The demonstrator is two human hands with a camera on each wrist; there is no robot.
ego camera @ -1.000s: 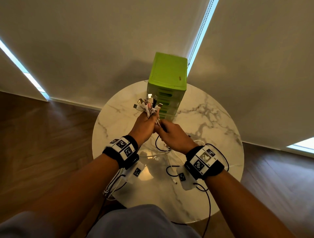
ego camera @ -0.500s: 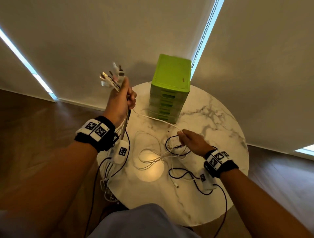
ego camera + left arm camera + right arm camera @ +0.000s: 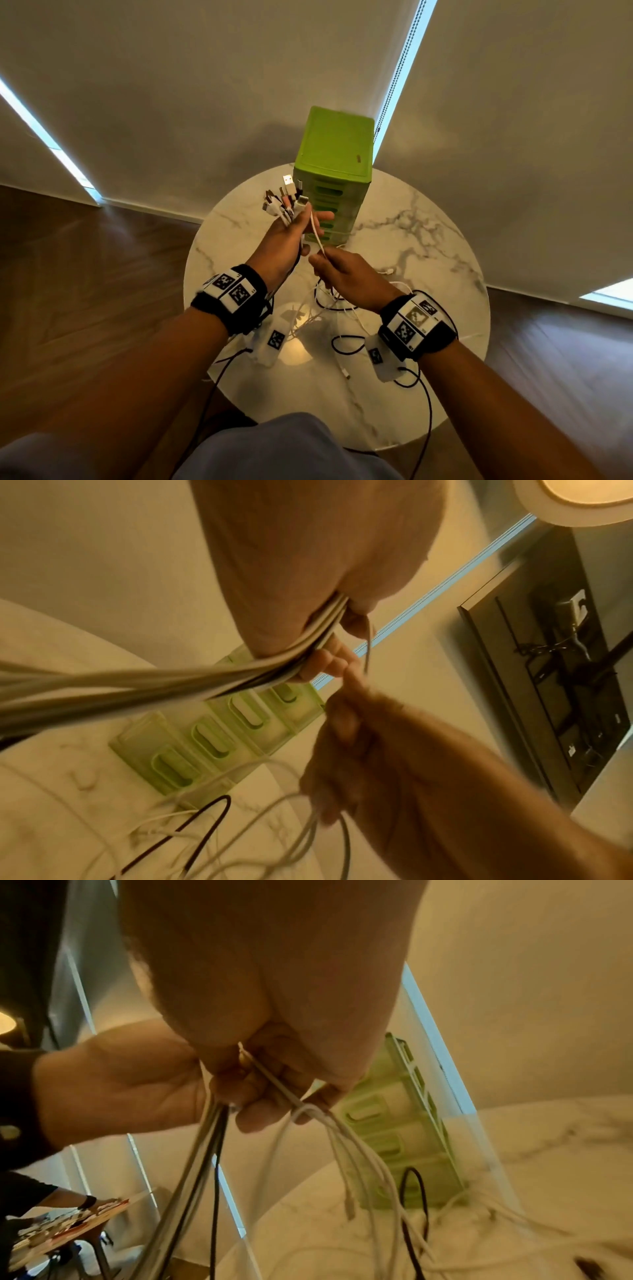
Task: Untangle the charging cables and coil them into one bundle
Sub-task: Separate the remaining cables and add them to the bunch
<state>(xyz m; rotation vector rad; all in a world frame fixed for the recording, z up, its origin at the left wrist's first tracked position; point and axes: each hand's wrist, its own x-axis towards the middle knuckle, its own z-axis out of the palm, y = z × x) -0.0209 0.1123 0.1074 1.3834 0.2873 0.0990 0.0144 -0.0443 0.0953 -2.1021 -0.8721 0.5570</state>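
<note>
My left hand (image 3: 294,229) is raised above the round marble table (image 3: 438,260) and grips a bundle of charging cables. Their plug ends (image 3: 284,200) fan out above the fist. In the left wrist view the white and dark strands (image 3: 178,685) run out under my palm. Just below and to the right, my right hand (image 3: 337,272) pinches one white cable (image 3: 315,236), which runs up to the left fist. In the right wrist view, white cables (image 3: 346,1139) hang from its fingers (image 3: 267,1112). Loose white and black cable loops (image 3: 325,305) lie tangled on the tabletop below both hands.
A green drawer unit (image 3: 334,164) stands at the back of the table, just beyond my hands. Thin black leads from the wrist cameras hang over the table's front edge (image 3: 424,404). Wooden floor surrounds the table. Another person's arm at a separate table (image 3: 68,1215) shows far left.
My left hand came down from high on the left back to the centre with the bundle. My right hand rose off the table's cables, pinching a white cable up to it.
</note>
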